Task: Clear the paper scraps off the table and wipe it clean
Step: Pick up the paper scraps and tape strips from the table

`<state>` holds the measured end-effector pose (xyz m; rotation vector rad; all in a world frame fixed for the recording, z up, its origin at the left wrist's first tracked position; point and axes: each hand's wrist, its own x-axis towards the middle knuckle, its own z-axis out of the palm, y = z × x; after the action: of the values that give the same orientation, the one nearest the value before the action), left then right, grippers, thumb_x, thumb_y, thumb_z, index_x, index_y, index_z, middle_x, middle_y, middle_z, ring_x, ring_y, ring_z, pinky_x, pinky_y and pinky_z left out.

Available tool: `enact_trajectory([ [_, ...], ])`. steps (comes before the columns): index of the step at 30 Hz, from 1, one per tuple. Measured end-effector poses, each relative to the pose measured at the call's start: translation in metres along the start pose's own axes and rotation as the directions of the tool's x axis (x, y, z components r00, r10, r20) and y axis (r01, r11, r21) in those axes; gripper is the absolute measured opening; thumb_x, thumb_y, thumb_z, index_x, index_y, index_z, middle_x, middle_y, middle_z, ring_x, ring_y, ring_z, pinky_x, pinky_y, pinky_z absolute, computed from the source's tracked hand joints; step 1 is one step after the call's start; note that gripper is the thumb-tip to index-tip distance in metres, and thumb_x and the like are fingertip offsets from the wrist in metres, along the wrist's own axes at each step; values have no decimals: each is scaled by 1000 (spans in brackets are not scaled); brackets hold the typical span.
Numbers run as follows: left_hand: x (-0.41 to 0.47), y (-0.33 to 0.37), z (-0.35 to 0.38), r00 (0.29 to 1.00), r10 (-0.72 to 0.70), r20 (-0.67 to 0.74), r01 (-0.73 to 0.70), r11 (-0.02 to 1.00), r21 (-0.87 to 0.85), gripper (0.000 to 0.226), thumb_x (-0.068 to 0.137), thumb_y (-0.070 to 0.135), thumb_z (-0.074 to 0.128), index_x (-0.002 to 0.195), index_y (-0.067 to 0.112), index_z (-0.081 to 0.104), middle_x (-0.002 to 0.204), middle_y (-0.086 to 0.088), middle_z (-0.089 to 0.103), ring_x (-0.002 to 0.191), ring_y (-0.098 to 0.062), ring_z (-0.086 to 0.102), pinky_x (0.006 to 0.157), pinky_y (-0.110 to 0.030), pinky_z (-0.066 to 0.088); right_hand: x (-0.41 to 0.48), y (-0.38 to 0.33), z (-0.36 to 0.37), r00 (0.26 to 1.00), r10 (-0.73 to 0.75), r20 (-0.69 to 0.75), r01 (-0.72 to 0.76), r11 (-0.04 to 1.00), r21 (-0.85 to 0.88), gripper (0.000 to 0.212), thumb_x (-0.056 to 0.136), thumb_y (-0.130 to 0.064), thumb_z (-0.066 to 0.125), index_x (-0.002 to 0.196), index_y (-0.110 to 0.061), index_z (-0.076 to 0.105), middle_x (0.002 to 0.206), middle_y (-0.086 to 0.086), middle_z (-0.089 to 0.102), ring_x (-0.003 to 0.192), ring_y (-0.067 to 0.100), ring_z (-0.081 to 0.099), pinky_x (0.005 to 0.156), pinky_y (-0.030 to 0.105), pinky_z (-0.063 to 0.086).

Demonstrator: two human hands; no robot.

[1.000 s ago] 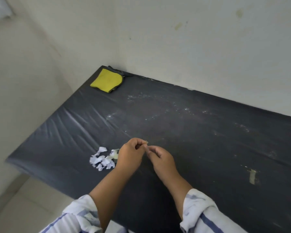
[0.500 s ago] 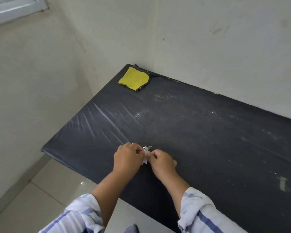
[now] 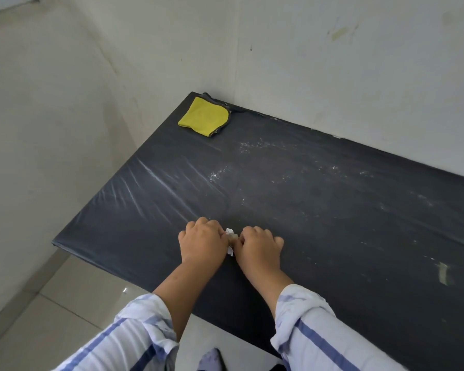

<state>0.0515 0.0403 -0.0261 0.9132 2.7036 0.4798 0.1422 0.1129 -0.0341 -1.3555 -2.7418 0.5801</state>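
My left hand (image 3: 202, 243) and my right hand (image 3: 257, 243) rest knuckles-up side by side on the black table (image 3: 332, 210) near its front edge. Both are closed around white paper scraps (image 3: 229, 234), which show only as small bits in the gap between the two fists. The rest of the scraps is hidden under my hands. A folded yellow cloth (image 3: 203, 116) lies in the far left corner of the table, well away from both hands.
White dust and specks (image 3: 252, 147) streak the tabletop toward the back. A strip of tape (image 3: 443, 273) sticks to the surface at the right. Walls close the table on the far side and the left. Tiled floor (image 3: 65, 303) lies below the left edge.
The loose pile of scraps seen left of my hands a second ago is no longer in view. My hands have dropped to the tabletop and closed around the scraps. The camera view has shifted left.
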Motion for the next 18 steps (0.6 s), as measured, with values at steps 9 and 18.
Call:
enact_trajectory([
  [9, -2, 2, -7, 998, -38, 51, 44, 992, -117, 31, 87, 33, 55, 117, 27, 54, 119, 6, 55, 115, -20, 45, 94, -35, 31, -15, 16, -2, 994, 12, -110, -4, 997, 79, 19, 92, -26, 42, 94, -21, 61, 92, -4, 59, 90, 18, 50, 75, 33, 24],
  [18, -40, 36, 5, 935, 348, 67, -349, 937, 3, 41, 91, 24, 43, 131, 30, 41, 137, 10, 38, 129, -16, 30, 105, -32, 21, -37, 58, -10, 992, 55, -113, -49, 997, 54, 34, 92, -24, 46, 125, -21, 51, 138, 0, 43, 130, 19, 35, 104, 39, 24],
])
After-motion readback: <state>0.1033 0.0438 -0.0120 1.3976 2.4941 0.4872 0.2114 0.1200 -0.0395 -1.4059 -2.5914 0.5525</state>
